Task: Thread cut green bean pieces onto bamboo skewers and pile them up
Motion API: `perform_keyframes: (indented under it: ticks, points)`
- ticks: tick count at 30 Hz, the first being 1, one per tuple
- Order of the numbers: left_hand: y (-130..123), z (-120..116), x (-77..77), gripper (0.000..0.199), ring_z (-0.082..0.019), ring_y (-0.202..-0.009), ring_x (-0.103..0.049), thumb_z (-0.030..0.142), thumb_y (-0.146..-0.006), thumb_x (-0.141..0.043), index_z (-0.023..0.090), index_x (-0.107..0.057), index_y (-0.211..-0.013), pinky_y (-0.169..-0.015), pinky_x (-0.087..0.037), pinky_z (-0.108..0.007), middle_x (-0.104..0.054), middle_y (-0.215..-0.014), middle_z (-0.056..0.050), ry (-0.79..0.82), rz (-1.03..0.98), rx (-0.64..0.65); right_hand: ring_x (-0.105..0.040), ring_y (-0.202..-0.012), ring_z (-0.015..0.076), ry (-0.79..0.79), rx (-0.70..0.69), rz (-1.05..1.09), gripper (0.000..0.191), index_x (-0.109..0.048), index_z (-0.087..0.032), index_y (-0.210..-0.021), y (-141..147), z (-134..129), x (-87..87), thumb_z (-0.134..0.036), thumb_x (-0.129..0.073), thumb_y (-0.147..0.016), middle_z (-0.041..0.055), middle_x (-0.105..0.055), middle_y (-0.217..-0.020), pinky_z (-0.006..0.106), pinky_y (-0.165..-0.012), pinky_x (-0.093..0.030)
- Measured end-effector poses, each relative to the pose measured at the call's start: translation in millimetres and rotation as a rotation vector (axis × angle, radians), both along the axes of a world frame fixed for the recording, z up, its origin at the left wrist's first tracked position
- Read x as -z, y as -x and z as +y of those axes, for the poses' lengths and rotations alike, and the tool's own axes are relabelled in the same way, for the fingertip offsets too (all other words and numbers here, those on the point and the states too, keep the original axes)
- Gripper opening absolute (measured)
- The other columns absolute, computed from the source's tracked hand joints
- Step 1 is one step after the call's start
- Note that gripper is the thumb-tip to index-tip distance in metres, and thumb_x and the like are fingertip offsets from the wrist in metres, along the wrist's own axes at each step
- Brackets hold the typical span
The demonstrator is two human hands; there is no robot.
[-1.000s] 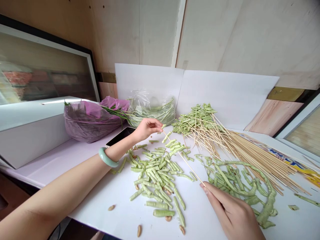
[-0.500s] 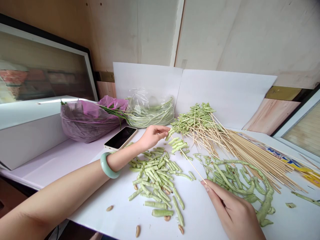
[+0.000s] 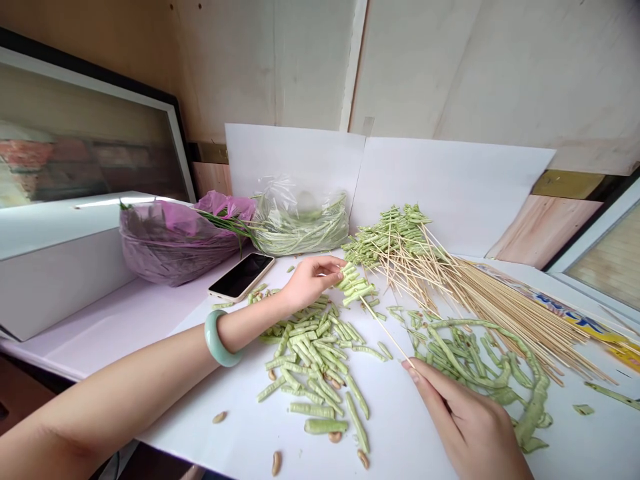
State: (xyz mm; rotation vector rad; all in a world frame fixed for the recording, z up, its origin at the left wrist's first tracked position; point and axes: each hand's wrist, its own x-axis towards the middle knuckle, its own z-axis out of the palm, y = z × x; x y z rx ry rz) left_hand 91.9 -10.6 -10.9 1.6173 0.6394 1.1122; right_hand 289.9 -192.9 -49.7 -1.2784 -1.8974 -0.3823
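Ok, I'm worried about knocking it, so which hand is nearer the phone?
Left. The left hand is to the right of the phone, close but not touching it; the right hand is much farther away, beyond the cut green beans.

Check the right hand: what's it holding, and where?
The right hand holds a bamboo skewer, pinched near its lower end between the fingers.

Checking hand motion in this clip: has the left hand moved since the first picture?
Yes: the left hand has shifted rightward, away from the phone, toward the beans on the skewer.
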Motion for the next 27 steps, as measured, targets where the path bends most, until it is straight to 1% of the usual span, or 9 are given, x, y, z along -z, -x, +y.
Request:
perform_keyframes:
  ticks: [3, 6, 8, 10, 12, 15, 20, 22, 27]
  points:
    - [0.4, -2.7, 0.1, 0.029, -0.012, -0.070, -0.056, 0.025, -0.070, -0.072, 0.017, -0.066, -0.097, -0.068, -0.046, -0.025, -0.060, -0.079, -0.001, 0.033, -0.046, 0.038, -0.072, -0.068, 0.0185, 0.004, 0.001, 0.018, 0.035, -0.073, -0.014, -0.093, -1.0, 0.1, 1.5, -0.030, -0.042, -0.099, 0.0069, -0.074, -0.084, 0.016, -0.062, -0.058]
    - [0.8, -5.2, 1.3, 0.044, -0.013, -0.072, -0.057, 0.028, -0.071, -0.073, 0.023, -0.056, -0.112, -0.064, -0.048, -0.025, -0.059, -0.084, 0.000, 0.077, -0.089, 0.058, -0.072, -0.070, 0.0179, 0.007, -0.004, 0.010, 0.035, -0.072, -0.012, -0.093, -2.3, 0.2, 3.4, -0.029, -0.042, -0.099, 0.0079, -0.074, -0.085, 0.014, -0.065, -0.057]
    - [1.4, -5.5, 2.2, 0.053, -0.012, -0.067, -0.056, 0.028, -0.070, -0.074, 0.024, -0.050, -0.118, -0.060, -0.046, -0.024, -0.058, -0.077, 0.002, 0.102, -0.103, 0.084, -0.072, -0.070, 0.0174, 0.008, -0.014, 0.003, 0.035, -0.071, -0.011, -0.093, -2.2, 0.2, 3.5, -0.029, -0.041, -0.099, 0.0086, -0.074, -0.084, 0.013, -0.066, -0.056]
    - [2.2, -5.0, 2.7, 0.057, -0.011, -0.061, -0.053, 0.026, -0.070, -0.075, 0.023, -0.049, -0.120, -0.057, -0.044, -0.022, -0.056, -0.066, 0.004, 0.128, -0.113, 0.118, -0.072, -0.070, 0.0174, 0.004, -0.026, 0.004, 0.035, -0.071, -0.011, -0.093, -1.1, 0.2, 2.4, -0.028, -0.041, -0.099, 0.0082, -0.074, -0.084, 0.013, -0.065, -0.056]
    - [2.9, -4.1, 2.3, 0.058, -0.010, -0.058, -0.052, 0.023, -0.069, -0.076, 0.020, -0.049, -0.121, -0.058, -0.043, -0.022, -0.057, -0.062, 0.005, 0.153, -0.130, 0.131, -0.072, -0.070, 0.0174, -0.003, -0.035, 0.006, 0.034, -0.071, -0.012, -0.092, 0.4, 0.2, 0.7, -0.028, -0.042, -0.099, 0.0079, -0.074, -0.084, 0.013, -0.066, -0.057]
    - [3.0, -3.7, 0.3, 0.067, -0.009, -0.058, -0.055, 0.021, -0.068, -0.077, 0.020, -0.045, -0.127, -0.060, -0.044, -0.021, -0.062, -0.064, 0.003, 0.174, -0.178, 0.107, -0.072, -0.070, 0.0168, -0.013, -0.037, -0.020, 0.038, -0.071, -0.008, -0.091, 1.6, 0.4, -1.0, -0.028, -0.040, -0.100, 0.0097, -0.074, -0.083, 0.011, -0.068, -0.055]
    - [2.3, -7.2, -4.1, 0.097, -0.012, -0.056, -0.059, 0.016, -0.064, -0.080, 0.029, -0.026, -0.144, -0.054, -0.047, -0.023, -0.067, -0.064, 0.002, 0.230, -0.285, 0.062, -0.072, -0.072, 0.0162, -0.018, -0.035, -0.054, 0.043, -0.071, -0.004, -0.091, 0.4, 1.2, -0.8, -0.028, -0.037, -0.102, 0.0125, -0.074, -0.084, 0.009, -0.072, -0.053]
    - [2.3, -9.5, -5.7, 0.100, -0.013, -0.055, -0.059, 0.015, -0.063, -0.080, 0.030, -0.024, -0.145, -0.053, -0.049, -0.024, -0.068, -0.064, 0.002, 0.276, -0.301, 0.046, -0.072, -0.073, 0.0161, -0.016, -0.035, -0.058, 0.042, -0.070, -0.004, -0.092, -0.1, 1.7, -0.4, -0.027, -0.037, -0.102, 0.0124, -0.074, -0.084, 0.009, -0.073, -0.053]
    - [1.3, -13.5, -9.0, 0.096, -0.012, -0.051, -0.057, 0.011, -0.065, -0.077, 0.028, -0.026, -0.145, -0.051, -0.052, -0.024, -0.064, -0.058, 0.005, 0.344, -0.335, 0.027, -0.072, -0.075, 0.0167, -0.005, -0.044, -0.060, 0.041, -0.070, -0.004, -0.094, -0.7, 2.1, 0.9, -0.027, -0.037, -0.102, 0.0125, -0.073, -0.086, 0.011, -0.074, -0.054]
